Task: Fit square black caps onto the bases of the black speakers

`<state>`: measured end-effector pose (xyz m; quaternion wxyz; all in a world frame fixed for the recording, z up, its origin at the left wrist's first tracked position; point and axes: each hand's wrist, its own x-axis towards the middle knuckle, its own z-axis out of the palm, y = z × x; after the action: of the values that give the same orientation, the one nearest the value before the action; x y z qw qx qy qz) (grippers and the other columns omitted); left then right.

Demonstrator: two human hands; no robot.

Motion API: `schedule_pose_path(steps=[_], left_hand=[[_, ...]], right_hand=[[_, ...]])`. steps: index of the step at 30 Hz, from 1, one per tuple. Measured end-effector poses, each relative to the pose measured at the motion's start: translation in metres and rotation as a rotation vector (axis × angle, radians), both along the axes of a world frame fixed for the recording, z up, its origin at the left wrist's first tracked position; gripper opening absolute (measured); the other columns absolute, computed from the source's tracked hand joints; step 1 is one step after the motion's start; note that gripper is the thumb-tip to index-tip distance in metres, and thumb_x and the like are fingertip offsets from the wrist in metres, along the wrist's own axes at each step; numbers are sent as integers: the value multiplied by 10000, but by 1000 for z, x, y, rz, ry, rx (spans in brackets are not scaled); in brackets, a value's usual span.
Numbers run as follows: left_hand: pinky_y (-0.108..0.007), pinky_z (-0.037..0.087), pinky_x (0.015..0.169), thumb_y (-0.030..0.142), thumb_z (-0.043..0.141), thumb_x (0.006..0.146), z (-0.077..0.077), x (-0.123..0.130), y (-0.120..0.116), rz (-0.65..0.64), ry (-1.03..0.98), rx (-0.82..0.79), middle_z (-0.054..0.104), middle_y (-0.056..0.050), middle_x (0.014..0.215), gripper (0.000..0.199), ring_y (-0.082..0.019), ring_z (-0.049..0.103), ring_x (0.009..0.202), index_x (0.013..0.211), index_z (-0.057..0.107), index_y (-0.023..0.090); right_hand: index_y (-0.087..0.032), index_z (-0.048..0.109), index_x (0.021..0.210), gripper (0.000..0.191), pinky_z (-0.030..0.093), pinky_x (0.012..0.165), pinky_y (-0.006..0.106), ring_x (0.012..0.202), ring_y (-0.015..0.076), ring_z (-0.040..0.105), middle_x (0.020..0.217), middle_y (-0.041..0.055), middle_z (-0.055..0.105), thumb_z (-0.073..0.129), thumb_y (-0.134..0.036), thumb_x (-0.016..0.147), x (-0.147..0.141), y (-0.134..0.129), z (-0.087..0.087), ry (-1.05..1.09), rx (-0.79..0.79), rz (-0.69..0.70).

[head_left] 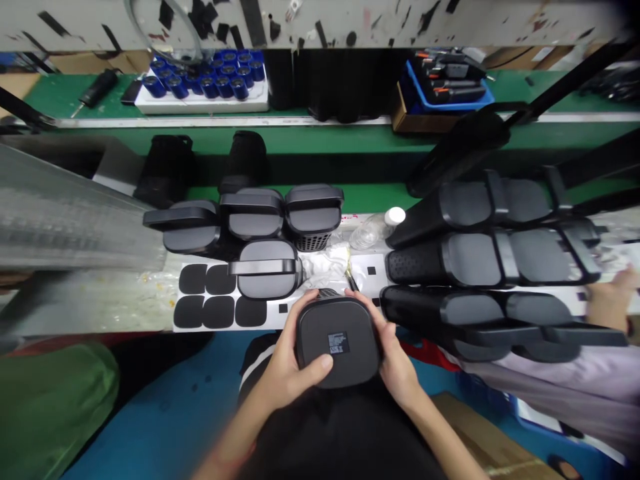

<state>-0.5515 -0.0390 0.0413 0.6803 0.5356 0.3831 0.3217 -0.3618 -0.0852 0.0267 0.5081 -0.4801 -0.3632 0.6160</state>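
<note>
Between my two hands is a black device with a perforated body [317,347], its rounded-square base turned up toward me. A small printed label [339,343] sits near the middle of that base. My left hand [295,373] grips the left side, with the thumb lying across the base beside the label. My right hand [395,360] wraps the right side, its fingers along the far edge. Just beyond stands a similar black device with a handle [267,283]. Left of it, several black rounded-square pads [219,311] lie on a white sheet.
More black handled devices stand at the back left [253,213] and in rows at the right [473,260]. A clear bottle [367,233] is behind my hands. The upper shelf holds blue cylinders [207,85] and a blue bin [425,100]. Another person's hand [610,297] is at far right.
</note>
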Motion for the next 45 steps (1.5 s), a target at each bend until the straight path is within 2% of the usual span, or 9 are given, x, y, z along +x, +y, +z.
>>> schedule_pose_path(steps=[4,9,14,16,20,27,34,41,45], left_hand=[[-458,237,1216,388,692,829,-2,1,2,-5,11,1,311,-65,1572,724,-288,305,1450,1453,333,310],[-479,222,1219,399,688,828,-5,1,1,0,7,-2,291,-77,1583,718,-301,271,1468,1445,335,303],[-493,212,1220,398,684,826,-5,-1,-1,-4,27,2,282,-92,1590,716,-317,260,1472,1443,339,286],[-491,229,1214,402,690,815,-4,-2,-1,20,30,-2,297,-97,1584,718,-324,283,1461,1437,353,276],[-459,333,1166,406,684,808,-1,-3,-3,137,11,-31,377,-104,1540,685,-325,398,1393,1410,394,254],[-417,330,1166,393,656,825,-3,-8,-9,177,28,-12,392,-73,1529,643,-294,384,1398,1400,400,263],[-423,368,1130,394,648,829,-4,-6,-13,197,51,38,408,-70,1493,615,-298,414,1357,1387,416,282],[-411,376,1124,409,645,830,-7,-5,-14,212,52,55,421,-51,1480,606,-294,421,1348,1386,424,313],[-390,397,1111,406,647,829,-9,-4,-15,225,42,65,418,-53,1478,606,-285,434,1337,1386,428,310]], right_hand=[[-447,234,1513,812,120,1242,412,1518,206,93,1646,-69,127,631,-626,828,16,-3,-11,36,31,196],[-403,448,1428,485,128,1235,413,1492,182,215,1600,-49,286,453,-536,961,22,-3,-27,161,-51,102],[-434,409,1441,677,183,1225,398,1503,205,166,1610,-125,192,680,-459,821,18,-6,-16,347,-57,161],[-437,346,1470,688,168,1230,397,1507,202,153,1617,-140,153,636,-473,847,13,-9,-11,321,-66,159],[-423,131,1527,557,68,1246,378,1516,147,75,1637,-129,36,345,-455,1014,0,-19,-3,44,-78,162],[-408,-62,1527,671,0,1249,326,1512,127,-69,1615,-157,-136,332,-547,1002,-5,-23,5,-49,19,284],[-416,34,1548,625,8,1260,402,1524,175,-30,1640,-131,-92,313,-547,1005,-10,-25,6,12,-15,238],[-409,1,1549,686,36,1260,482,1526,228,12,1655,-104,-33,334,-596,979,-13,-26,2,92,-49,203],[-460,101,1535,584,19,1260,485,1526,211,-10,1652,-135,1,308,-560,998,-11,-25,2,60,-50,191]])
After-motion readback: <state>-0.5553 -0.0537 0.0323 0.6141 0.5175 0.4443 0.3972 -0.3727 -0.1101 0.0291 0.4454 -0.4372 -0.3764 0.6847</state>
